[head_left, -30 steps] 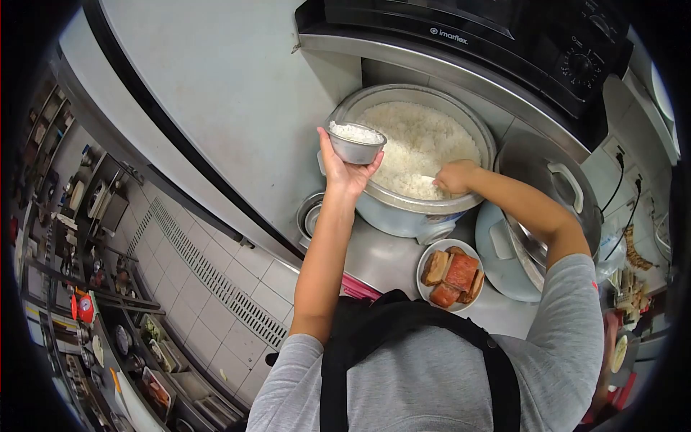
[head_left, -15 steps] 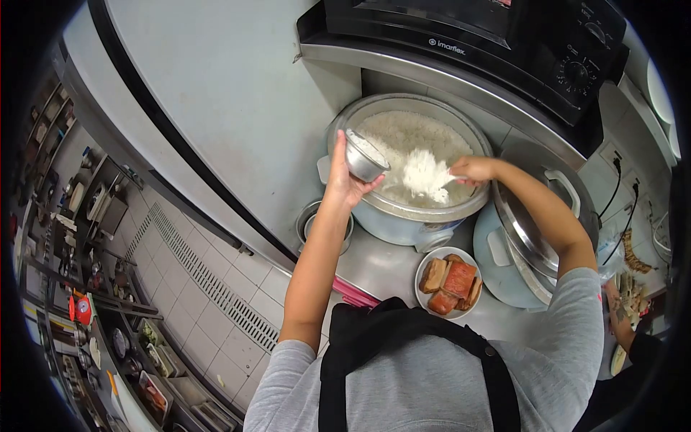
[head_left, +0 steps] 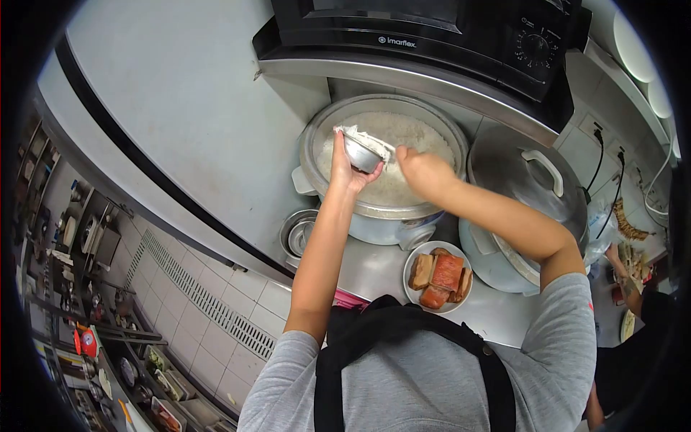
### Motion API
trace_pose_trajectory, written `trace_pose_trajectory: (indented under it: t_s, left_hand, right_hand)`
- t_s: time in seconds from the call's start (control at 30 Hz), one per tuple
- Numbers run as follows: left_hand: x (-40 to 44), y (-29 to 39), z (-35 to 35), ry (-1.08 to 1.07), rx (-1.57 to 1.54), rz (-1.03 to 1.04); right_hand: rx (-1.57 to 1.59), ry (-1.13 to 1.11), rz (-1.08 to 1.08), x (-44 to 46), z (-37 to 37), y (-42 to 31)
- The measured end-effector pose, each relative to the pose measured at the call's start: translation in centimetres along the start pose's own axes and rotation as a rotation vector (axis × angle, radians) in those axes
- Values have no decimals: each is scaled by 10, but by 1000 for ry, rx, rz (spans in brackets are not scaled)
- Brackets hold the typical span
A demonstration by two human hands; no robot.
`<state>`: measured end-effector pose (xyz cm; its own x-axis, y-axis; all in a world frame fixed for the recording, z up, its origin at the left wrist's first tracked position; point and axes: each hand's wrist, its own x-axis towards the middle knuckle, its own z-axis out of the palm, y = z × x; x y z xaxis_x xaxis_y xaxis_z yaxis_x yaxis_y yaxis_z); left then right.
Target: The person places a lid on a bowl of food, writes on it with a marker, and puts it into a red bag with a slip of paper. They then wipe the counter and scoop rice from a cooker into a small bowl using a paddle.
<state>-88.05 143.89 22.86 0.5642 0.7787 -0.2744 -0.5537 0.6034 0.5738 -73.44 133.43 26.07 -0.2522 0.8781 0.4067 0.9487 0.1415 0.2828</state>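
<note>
My left hand (head_left: 351,171) grips a small metal bowl (head_left: 362,155), tilted above the near left part of the rice cooker (head_left: 319,189). White rice fills the bowl up to its rim. In my right hand (head_left: 425,173) is the handle of a white rice paddle (head_left: 392,148), whose blade lies against the rice at the bowl's top; rice partly hides it. Below both hands, the cooker's pot holds a broad bed of cooked rice (head_left: 414,137).
A plate of browned meat blocks (head_left: 445,279) sits on the steel counter (head_left: 371,270). Metal bowls (head_left: 299,234) stand at the left. A second cooker with a lid (head_left: 529,180) is at the right. The microwave (head_left: 425,43) hangs above. Another person's arm (head_left: 626,277) shows far right.
My right hand has brought the paddle and its clump of rice left, from over the pot to the bowl. My left hand still holds the bowl. The view has shifted slightly.
</note>
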Motion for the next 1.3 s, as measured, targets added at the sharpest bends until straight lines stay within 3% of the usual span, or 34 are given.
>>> trace_pose_trajectory:
  t_s: [0.03,0.17,0.23,0.27,0.33,0.37,0.43,0.5,0.57,0.6,0.67,0.7,0.77,0.8,0.93,1.07,1.13,1.17,1.23,1.27,1.3]
  left_hand:
    - [0,-1,-3,2,6,4]
    - [-3,-1,-3,-26,67,59]
    - [-4,0,-2,-46,68,48]
    - [-3,0,-2,-46,67,51]
    - [-4,-2,1,-59,116,99]
    - [-5,-2,3,-60,117,99]
    - [-7,-4,7,-43,286,313]
    - [-3,-3,-5,-58,312,299]
    - [-3,-1,-8,-73,349,289]
    - [-7,0,-9,-107,290,248]
    - [-11,6,-9,-139,241,211]
    - [-12,8,-10,-159,158,217]
    - [-13,10,-9,-176,66,231]
    - [-13,10,-9,-177,78,220]
    - [-7,7,-7,-113,228,212]
    - [-5,10,-11,-1,393,230]
    - [-6,15,-17,-24,314,120]
    - [-4,20,-17,-22,321,127]
    - [-1,28,-17,-19,-82,-52]
    - [-1,30,-18,-14,-102,-53]
    - [-1,30,-18,-15,-108,-47]
  right_hand:
    - [130,-27,-16,3,2,12]
    - [161,70,119,17,-6,42]
    - [719,132,266,22,-11,41]
    - [719,133,262,23,-14,36]
    - [805,-50,159,20,-18,22]
    - [805,-48,159,19,-13,17]
    - [929,-38,127,19,-1,10]
    - [1000,-150,160,21,9,12]
    - [982,145,-213,31,37,19]
    - [987,150,-213,28,35,28]
    - [1537,-506,471,26,-15,36]
    - [1537,-506,464,26,-14,36]
    - [1752,-419,787,25,-6,36]
    - [1738,-459,789,24,5,35]
    - [1771,-556,589,21,-10,-2]
    - [1680,-569,555,23,7,0]
    - [1320,-515,299,30,13,20]
    - [1325,-509,292,34,19,21]
    - [990,626,-165,43,30,23]
    - [1114,199,66,27,13,23]
    - [1112,195,57,24,15,18]
